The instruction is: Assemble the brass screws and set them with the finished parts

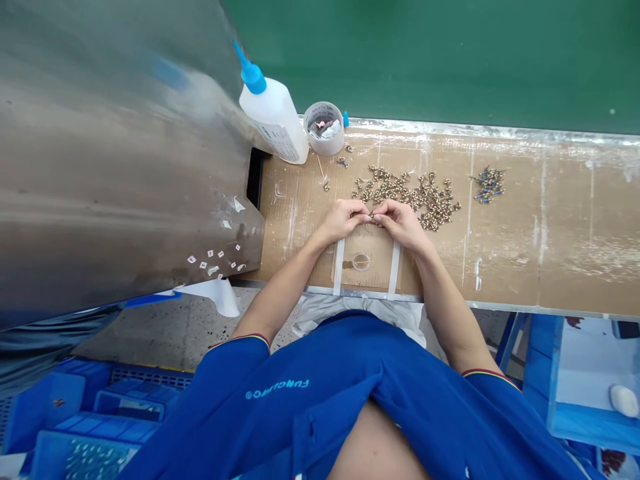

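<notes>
I view a cardboard-covered bench (550, 240), its far edge taped and backed by a green wall (425, 60). A dull metal panel (110, 167) rises at the bench's left end. Below its near edge lie speckled floor (165, 333) and blue crates (100, 413); light is even.

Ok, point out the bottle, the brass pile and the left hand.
bottle (276, 120): head view, on its white body.
brass pile (425, 195): head view, middle of the heap.
left hand (345, 219): head view, back of the hand.

Shiny brass parts (410, 193), matt cardboard bench (525, 227).
</notes>
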The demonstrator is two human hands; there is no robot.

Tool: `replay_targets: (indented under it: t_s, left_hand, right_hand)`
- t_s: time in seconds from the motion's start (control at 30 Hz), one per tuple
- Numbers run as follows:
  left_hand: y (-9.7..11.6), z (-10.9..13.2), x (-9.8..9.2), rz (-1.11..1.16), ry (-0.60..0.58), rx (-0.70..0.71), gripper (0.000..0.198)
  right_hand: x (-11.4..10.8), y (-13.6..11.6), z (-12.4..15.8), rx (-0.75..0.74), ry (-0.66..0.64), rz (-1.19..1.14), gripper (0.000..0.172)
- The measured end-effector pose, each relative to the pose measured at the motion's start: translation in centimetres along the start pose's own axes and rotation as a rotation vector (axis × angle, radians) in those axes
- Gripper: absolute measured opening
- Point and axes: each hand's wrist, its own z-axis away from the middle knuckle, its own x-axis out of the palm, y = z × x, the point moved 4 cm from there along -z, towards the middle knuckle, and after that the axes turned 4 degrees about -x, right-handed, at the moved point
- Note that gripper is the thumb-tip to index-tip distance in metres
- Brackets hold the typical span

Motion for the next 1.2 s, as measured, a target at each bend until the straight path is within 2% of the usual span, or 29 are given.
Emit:
replay_targets:
  t_s: [0.33, 0.57, 0.8, 1.03, 1.2]
  left_hand:
    - [-0.23, 0.03, 0.25, 0.002, -0.026, -0.008, 0.014]
    - [0.15, 0.3, -0.3, 0.091, -0.006, -0.029, 0.019]
    - [-0.09, 0.32, -0.42, 0.184, -0.047, -0.075, 0.023]
    - [0.42, 0.33, -0.47, 0.052, 0.007, -0.04, 0.024]
    - [0.48, 0.43, -0.21, 0.044, 0.001, -0.036, 0.023]
  right_hand:
    - [0.4, 0.12, -0.17, 0.026, -0.077, 0.027, 0.021]
    - [0.78, 0.56, -0.13, 0.03, 0.006, -0.065, 0.036]
    - [0.58, 0.74, -0.21, 0.012, 0.015, -0.07, 0.04]
    - [0.43, 0.77, -0.26, -0.004, 0.038, -0.028, 0.038]
    - [0.71, 0.4, 0.05, -0.007, 0.013, -0.059, 0.039]
